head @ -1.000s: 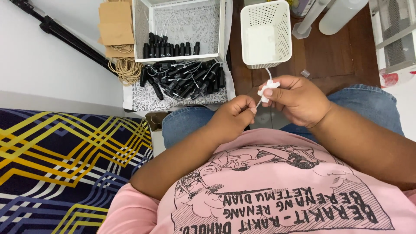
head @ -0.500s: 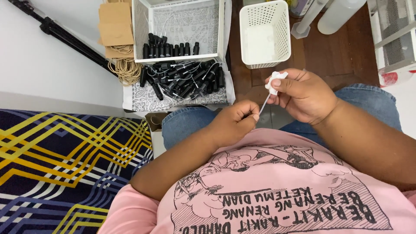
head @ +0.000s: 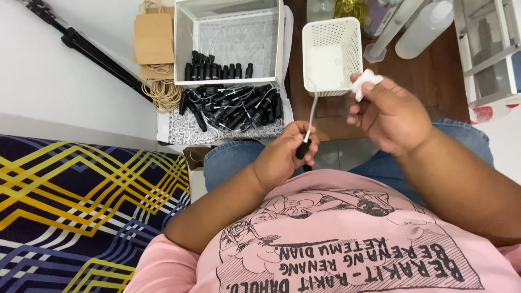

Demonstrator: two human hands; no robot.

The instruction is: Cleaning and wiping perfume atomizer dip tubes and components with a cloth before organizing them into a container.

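The patterned blue-and-yellow bed cover (head: 70, 211) fills the lower left. Above it stand the clear bin (head: 230, 40) with black pump tops in a row, a heap of black pump tops (head: 233, 106) below it, and the white perforated basket (head: 332, 54). The right hand (head: 388, 114) has lifted toward the basket since half a second ago, its fingers pinching a white cloth (head: 364, 84). The left hand (head: 285, 157) has dropped lower, its fingers closed around a black pump top (head: 303, 147) whose thin white tube (head: 312, 111) now stands free.

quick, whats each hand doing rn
left hand: closed on a black sprayer head with a thin tube.
right hand: closed on a white wad.
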